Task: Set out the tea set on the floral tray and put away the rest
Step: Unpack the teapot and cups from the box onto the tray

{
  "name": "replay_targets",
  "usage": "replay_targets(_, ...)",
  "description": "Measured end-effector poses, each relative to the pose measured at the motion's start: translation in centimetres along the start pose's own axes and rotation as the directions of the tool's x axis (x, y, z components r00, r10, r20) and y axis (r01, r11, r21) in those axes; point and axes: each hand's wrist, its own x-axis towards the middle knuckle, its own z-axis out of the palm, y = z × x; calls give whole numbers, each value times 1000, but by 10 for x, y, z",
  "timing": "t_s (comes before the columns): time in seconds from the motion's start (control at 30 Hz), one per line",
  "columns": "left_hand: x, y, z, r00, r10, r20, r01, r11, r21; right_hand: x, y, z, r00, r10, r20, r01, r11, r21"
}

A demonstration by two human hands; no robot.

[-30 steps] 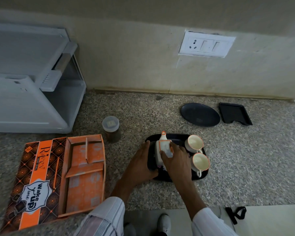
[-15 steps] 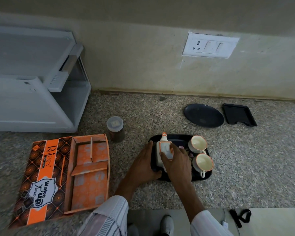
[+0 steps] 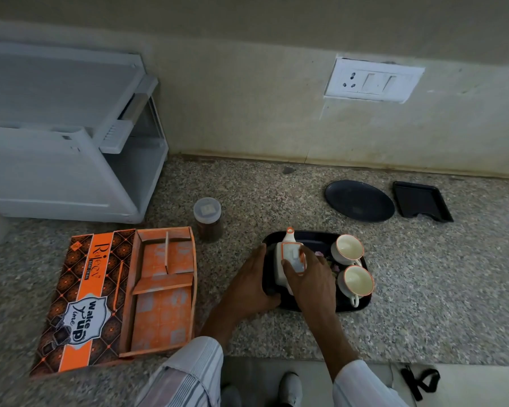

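The orange patterned cardboard box (image 3: 112,298) reads "Rajeev", "Bone China", "Wake up Time". The left hand (image 3: 249,287) grips the dark floral tray's (image 3: 321,240) edge; the right hand (image 3: 310,277) grasps the white orange-trimmed teapot (image 3: 285,251) standing on it beside two cups (image 3: 354,264).

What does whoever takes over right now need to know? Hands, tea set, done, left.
Left hand: grips the left edge of the dark floral tray.
Right hand: fingers on the lid of the white orange-trimmed teapot, which stands on the tray's left side.
Two white orange-rimmed cups stand upright on the tray's right side.
Done: teapot and both cups are on the tray.
Left: the open orange cardboard gift box, clear-lidded brown jar, round black plate and small black rectangular tray sit on the granite counter, likely to be put away.
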Motion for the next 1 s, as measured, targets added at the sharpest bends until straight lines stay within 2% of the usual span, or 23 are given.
replay_targets(0.1, -3, 3, -4, 999, 3, -36, -4, 1000, -22, 0, -2, -3, 1000, 1, -19, -1, 1000, -3)
replay_targets(0.27, -28, 10, -32, 981, 62, -186, -62, 998, 4, -11, -25, -5, 965, -145, -218, 145, 989, -14)
replay_targets(0.43, -59, 2, -54, 976, 28, -217, -15, 998, 63, -14, -43, 12, 978, -156, -137, 159, 987, 5)
replay_targets(0.53, -68, 1, -55, 974, 10, -226, 5, 998, 67, -15, -39, 8, 974, -154, -164, 154, 988, -12)
replay_targets(0.7, -60, 3, -53, 973, -87, -212, 83, 996, -26, -9, -24, -5, 962, -178, -209, 167, 984, -67)
replay_targets(0.87, -48, 0, -53, 977, -118, -178, 106, 991, -78, -5, -15, -18, 965, -109, -237, 120, 992, 35)
replay_targets(1.0, -43, 4, -52, 964, -105, -245, 82, 991, -101, -3, -5, -23, 983, -6, -184, 37, 986, 164)
